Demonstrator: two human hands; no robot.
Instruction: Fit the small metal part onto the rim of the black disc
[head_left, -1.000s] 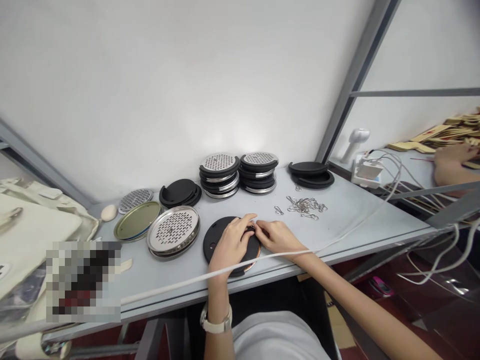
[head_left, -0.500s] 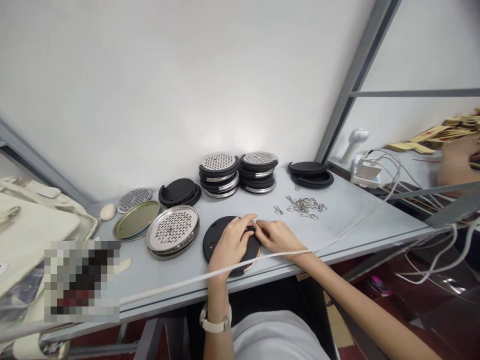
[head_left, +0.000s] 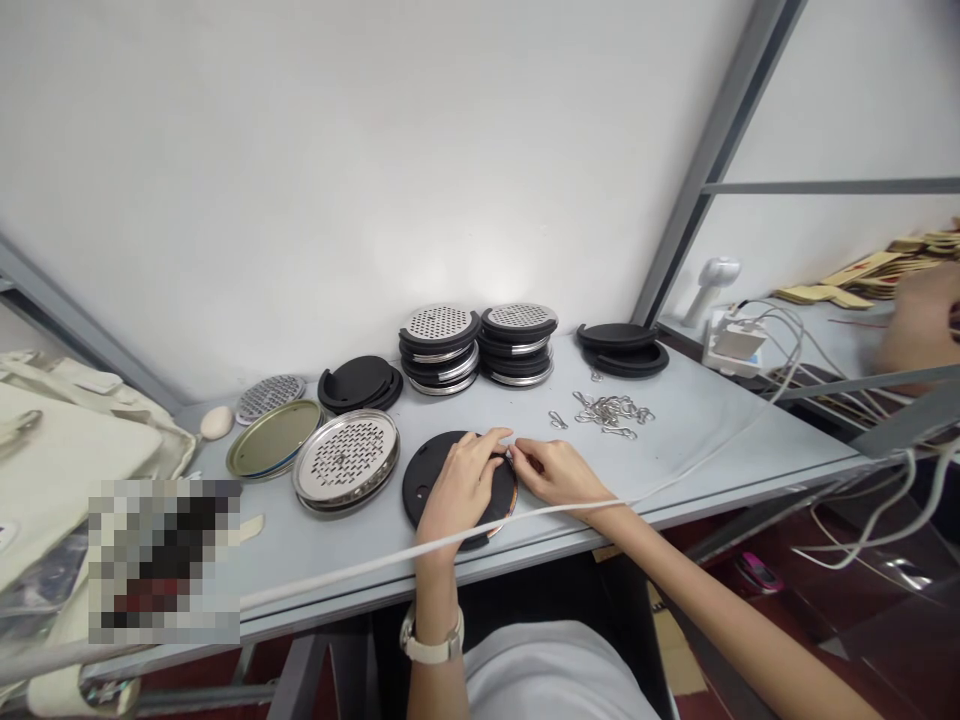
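A round black disc (head_left: 427,480) with a small hole and a copper-coloured rim lies near the table's front edge. My left hand (head_left: 466,480) rests over it, fingers bent round its right part and pressing its upper right edge. Against that same edge, my right hand (head_left: 551,470) has thumb and index finger pinched together; what sits between the fingertips is too small to make out. Right of my hands lies a pile of metal clips (head_left: 611,410), with a single clip (head_left: 556,420) apart from it.
Two stacks of black-rimmed perforated discs (head_left: 439,350) (head_left: 519,345) stand at the back. Perforated metal lids (head_left: 349,455) and an olive lid (head_left: 274,440) lie left. A white cable (head_left: 547,508) crosses before my hands. At the far right is another person's hand (head_left: 922,315).
The black disc has shifted slightly left under my left hand. My right fingertips have moved a little at its edge, and the other person's hand at the far right has moved slightly.
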